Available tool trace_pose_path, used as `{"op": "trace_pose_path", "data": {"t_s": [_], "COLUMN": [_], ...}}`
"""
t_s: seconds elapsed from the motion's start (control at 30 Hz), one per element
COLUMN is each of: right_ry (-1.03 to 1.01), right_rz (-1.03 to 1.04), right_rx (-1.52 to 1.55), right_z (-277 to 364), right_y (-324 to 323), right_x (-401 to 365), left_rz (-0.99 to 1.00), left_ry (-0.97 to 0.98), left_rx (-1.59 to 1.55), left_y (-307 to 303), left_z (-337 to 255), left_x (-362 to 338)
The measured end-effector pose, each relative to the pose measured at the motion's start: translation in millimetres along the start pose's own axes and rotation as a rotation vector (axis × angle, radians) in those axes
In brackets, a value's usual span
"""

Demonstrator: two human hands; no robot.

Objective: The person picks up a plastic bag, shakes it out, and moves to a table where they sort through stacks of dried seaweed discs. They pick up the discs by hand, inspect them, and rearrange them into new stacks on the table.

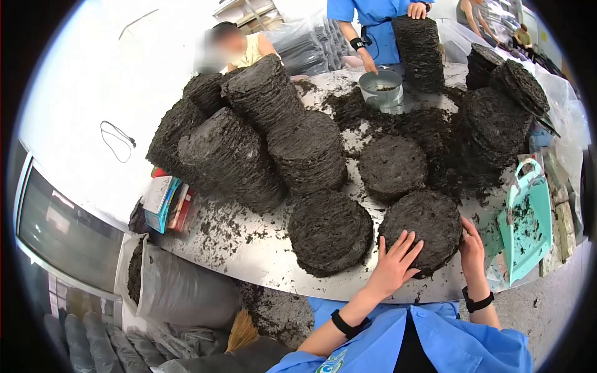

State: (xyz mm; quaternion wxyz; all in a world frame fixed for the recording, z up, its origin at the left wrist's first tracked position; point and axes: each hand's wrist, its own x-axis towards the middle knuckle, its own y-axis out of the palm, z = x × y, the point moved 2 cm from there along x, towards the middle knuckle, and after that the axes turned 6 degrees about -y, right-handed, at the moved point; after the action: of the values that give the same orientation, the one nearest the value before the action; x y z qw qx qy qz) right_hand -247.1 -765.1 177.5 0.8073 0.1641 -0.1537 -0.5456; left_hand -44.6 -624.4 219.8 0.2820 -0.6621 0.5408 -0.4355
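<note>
A stack of dark, rough, flaky round cakes point(429, 224), looking like dried seaweed, stands at the table's near edge. My left hand point(390, 267) lies on its top and near side with the fingers spread. Along its right side rests my right hand point(472, 252), fingers stretched out and partly bent round the edge. A second round stack point(329, 233) is just left of it, and another stack point(393, 168) sits behind. The lower sides of the stack in front of me are mostly hidden from above.
Taller dark stacks point(233, 158) lean together at the left. More stacks point(497, 127) stand at the right, beside a turquoise dustpan point(525, 230). Across the metal table point(242, 248), a co-worker in blue touches a grey pot point(381, 90) and a tall stack point(420, 56). Crumbs are scattered about.
</note>
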Motion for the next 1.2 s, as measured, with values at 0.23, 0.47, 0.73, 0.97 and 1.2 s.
{"op": "trace_pose_path", "data": {"t_s": [0.23, 0.47, 0.73, 0.97, 1.2], "right_ry": [0.068, 0.093, 0.1, 0.164, 0.083], "right_rz": [-0.12, -0.111, -0.087, 0.021, 0.01], "right_rx": [-0.007, 0.086, 0.24, 0.152, 0.002], "right_z": [0.3, 0.5, -5.7, 0.4, 8.2], "right_y": [7.1, 5.7, 8.1, 4.7, 24.8], "right_x": [-1.1, -4.9, -1.9, -14.2, -8.8], "left_rz": [-0.491, -0.916, -0.064, 0.04, -0.271], "left_ry": [-0.24, -0.76, -0.098, -0.026, -0.065], "left_rx": [-0.237, -0.452, -0.046, -0.059, -0.334], "left_y": [-36.9, -117.7, -26.9, 11.9, -28.9], "left_z": [31.2, 113.3, -1.2, -4.6, 5.7], "left_x": [-11.4, -68.0, -13.5, 8.3, 5.3]}}
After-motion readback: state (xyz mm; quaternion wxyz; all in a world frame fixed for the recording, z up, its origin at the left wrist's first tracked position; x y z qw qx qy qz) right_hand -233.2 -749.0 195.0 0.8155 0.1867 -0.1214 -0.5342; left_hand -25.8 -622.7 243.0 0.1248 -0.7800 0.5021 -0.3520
